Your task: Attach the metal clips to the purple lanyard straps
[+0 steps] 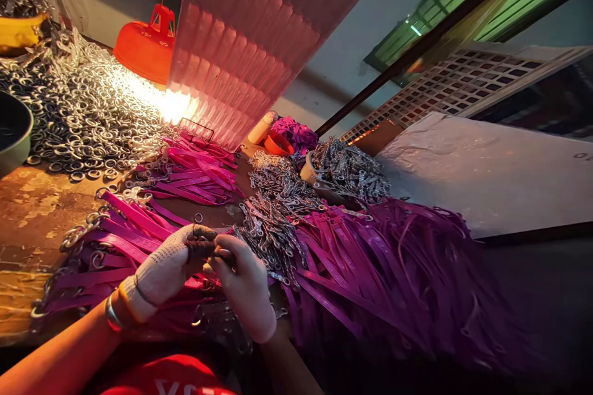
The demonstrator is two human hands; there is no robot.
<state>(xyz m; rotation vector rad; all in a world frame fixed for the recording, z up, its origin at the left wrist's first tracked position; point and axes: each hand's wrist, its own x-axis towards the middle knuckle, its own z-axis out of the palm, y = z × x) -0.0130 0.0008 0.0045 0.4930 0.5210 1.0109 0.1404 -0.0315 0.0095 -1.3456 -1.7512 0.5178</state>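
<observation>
Many pink straps [123,234] spread at near left, around where the left hand [164,268] and right hand [248,290] meet, fingers curled close, perhaps steadying something small; I cannot tell what they clamp. Clips [273,210] heap farther right and metal rings [99,111] far left, seemingly for reach; a red lamp [143,46] hangs low there, probably for light.

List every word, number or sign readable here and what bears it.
"OZ", or perhaps "02": dark characters at the right edge of the large white flat panel.
White letters on the red cloth garment: cut off by the frame, not surely readable.
Faint marks on the red dome-shaped lamp: too blurred to read.
</observation>
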